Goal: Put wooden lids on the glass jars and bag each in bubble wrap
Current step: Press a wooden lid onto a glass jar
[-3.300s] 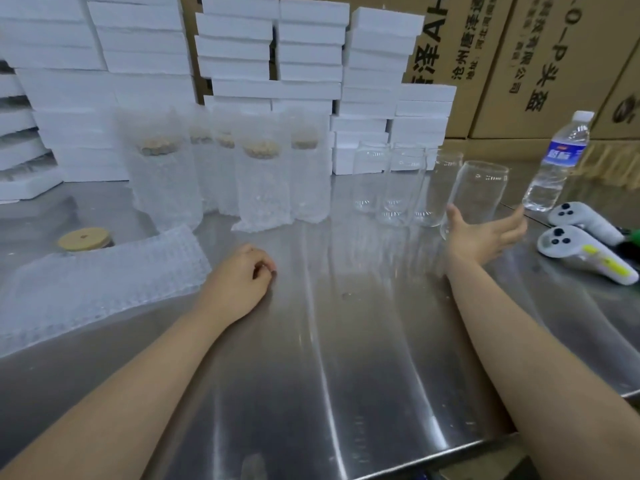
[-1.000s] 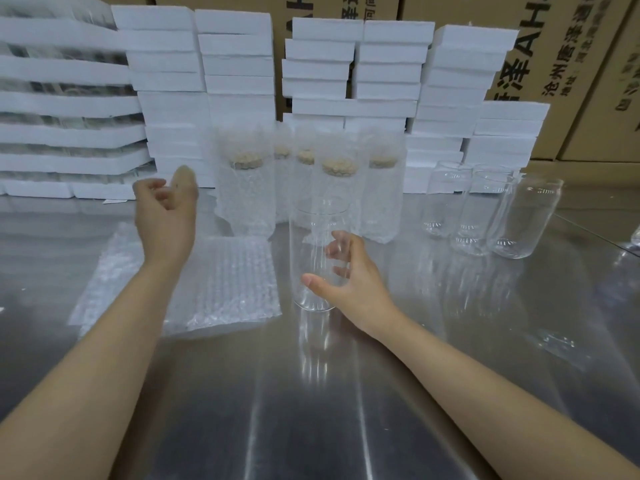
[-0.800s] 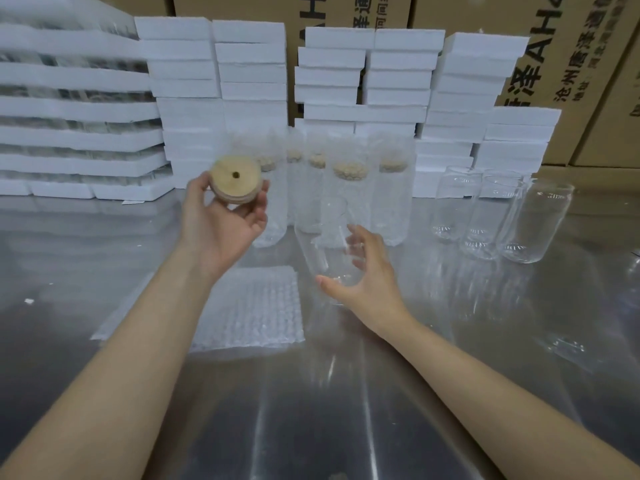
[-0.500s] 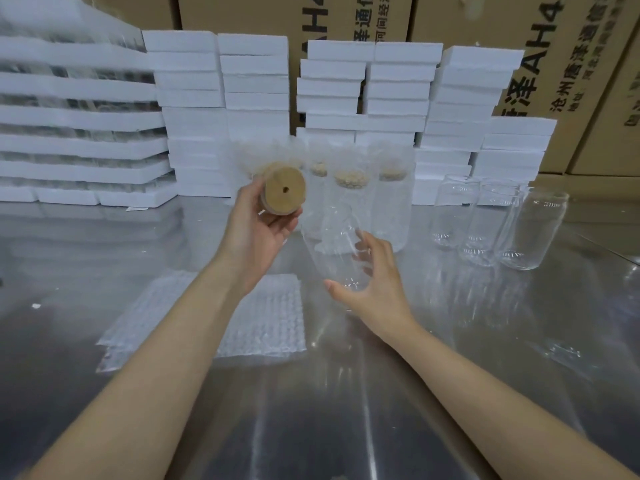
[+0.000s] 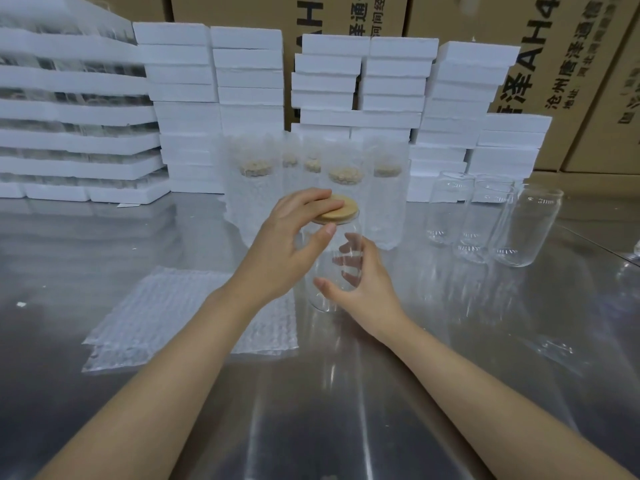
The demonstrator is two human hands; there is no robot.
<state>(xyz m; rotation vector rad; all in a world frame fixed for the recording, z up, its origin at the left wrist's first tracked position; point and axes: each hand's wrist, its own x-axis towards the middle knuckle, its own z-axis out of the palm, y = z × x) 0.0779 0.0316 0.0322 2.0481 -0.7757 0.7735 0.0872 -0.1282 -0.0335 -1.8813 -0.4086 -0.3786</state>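
On the near steel table (image 5: 311,410), a flat stack of bubble-wrap bags (image 5: 166,306) lies to the left, none opened yet. Just right of it the right hand (image 5: 363,289) curls its fingers round the body of a glass jar (image 5: 323,303), thumb in front. The left hand (image 5: 284,247) has its fingers laid together over the wooden lid (image 5: 343,207), thumb just under its rim. The lid sits on the jar's mouth, whether fully seated I cannot tell. Behind stand five bagged jars (image 5: 346,192). Three bare jars (image 5: 502,223) wait to the right, before foam trays (image 5: 242,81). So this jar needs bagging, and three need both steps. Half a second ago the lid was held on edge, left of a tilted jar; now it lies flat on top.
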